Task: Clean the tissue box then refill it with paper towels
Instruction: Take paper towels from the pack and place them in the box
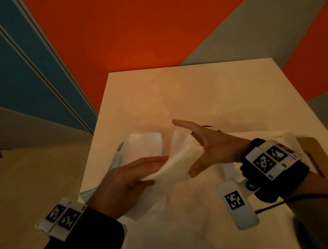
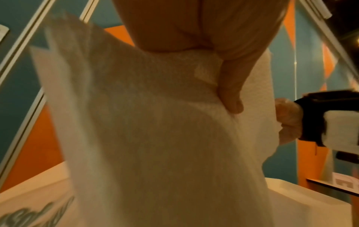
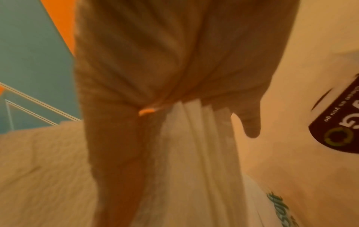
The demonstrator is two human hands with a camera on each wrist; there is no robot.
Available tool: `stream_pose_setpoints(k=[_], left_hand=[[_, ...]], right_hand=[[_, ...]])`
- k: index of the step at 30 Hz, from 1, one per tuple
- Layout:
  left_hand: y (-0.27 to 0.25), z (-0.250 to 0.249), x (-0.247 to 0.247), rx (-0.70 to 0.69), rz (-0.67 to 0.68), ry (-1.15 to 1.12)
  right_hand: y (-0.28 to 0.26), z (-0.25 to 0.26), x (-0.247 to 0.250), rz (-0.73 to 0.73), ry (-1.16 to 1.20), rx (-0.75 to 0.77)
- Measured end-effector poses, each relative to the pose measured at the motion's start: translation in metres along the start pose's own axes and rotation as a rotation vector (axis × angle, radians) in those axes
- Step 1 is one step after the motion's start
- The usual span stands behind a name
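A folded stack of white paper towels [image 1: 175, 164] hangs between both hands above the white table [image 1: 195, 84]. My left hand [image 1: 156, 170] pinches its near end, fingers flat on top and thumb under it; the left wrist view shows the thumb [image 2: 231, 98] pressed into the paper towels [image 2: 155, 130]. My right hand [image 1: 184, 147] has straight, spread fingers, and the far end of the stack rests against its palm. In the right wrist view the paper towels [image 3: 194, 153] lie between the fingers and the thumb [image 3: 251, 124]. Behind the hands stands a white oblong box [image 1: 144, 143].
A plastic pack with teal print [image 1: 118, 160] lies left of the box, by the table's left edge. A white item with a dark label [image 3: 340, 122] sits behind my right hand. More white paper [image 1: 263, 139] and a tan board [image 1: 313, 148] lie at the right.
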State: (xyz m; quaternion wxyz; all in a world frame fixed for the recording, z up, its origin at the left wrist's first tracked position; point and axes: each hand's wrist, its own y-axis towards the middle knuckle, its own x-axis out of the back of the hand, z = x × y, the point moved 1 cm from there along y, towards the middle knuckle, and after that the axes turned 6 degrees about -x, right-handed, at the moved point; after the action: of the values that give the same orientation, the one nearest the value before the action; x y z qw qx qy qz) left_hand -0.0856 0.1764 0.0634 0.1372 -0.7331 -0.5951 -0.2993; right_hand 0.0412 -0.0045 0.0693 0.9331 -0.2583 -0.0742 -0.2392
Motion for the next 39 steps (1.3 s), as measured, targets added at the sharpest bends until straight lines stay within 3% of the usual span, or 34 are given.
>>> stream_pose_setpoints(k=[3, 7, 11, 15, 19, 22, 29, 34, 36, 39], left_hand=[[-0.003, -0.005, -0.001, 0.034, 0.018, 0.018], [-0.001, -0.005, -0.007, 0.144, -0.008, -0.031], [0.008, -0.007, -0.012, 0.177, 0.046, -0.089], [0.014, -0.007, -0.009, 0.3, 0.027, -0.295], [0.018, 0.002, -0.013, 0.363, -0.156, -0.599], [0.028, -0.002, -0.039, 0.439, -0.221, -0.805], [0.073, -0.027, -0.09, 0.568, -0.217, -0.776], [0.1, -0.032, -0.11, 0.646, -0.293, -0.733], [0.115, -0.035, -0.12, 0.607, -0.306, -0.621], [0.14, -0.038, -0.136, 0.473, -0.271, -0.317]], right_hand=[[-0.014, -0.006, -0.003, -0.102, -0.01, 0.104], [-0.035, -0.005, -0.013, -0.238, -0.224, 0.163], [-0.046, -0.006, -0.021, -0.236, -0.246, 0.245], [-0.064, -0.025, -0.005, -0.314, -0.03, 0.139], [-0.087, -0.054, 0.02, -0.422, 0.363, 0.074], [-0.095, -0.071, 0.028, -0.425, 0.518, 0.017], [-0.106, -0.086, 0.038, -0.382, 0.57, -0.112], [-0.128, -0.101, 0.068, -0.571, 0.586, -0.288], [-0.132, -0.106, 0.079, -0.638, 0.476, -0.318], [-0.13, -0.114, 0.095, -0.731, 0.13, -0.322]])
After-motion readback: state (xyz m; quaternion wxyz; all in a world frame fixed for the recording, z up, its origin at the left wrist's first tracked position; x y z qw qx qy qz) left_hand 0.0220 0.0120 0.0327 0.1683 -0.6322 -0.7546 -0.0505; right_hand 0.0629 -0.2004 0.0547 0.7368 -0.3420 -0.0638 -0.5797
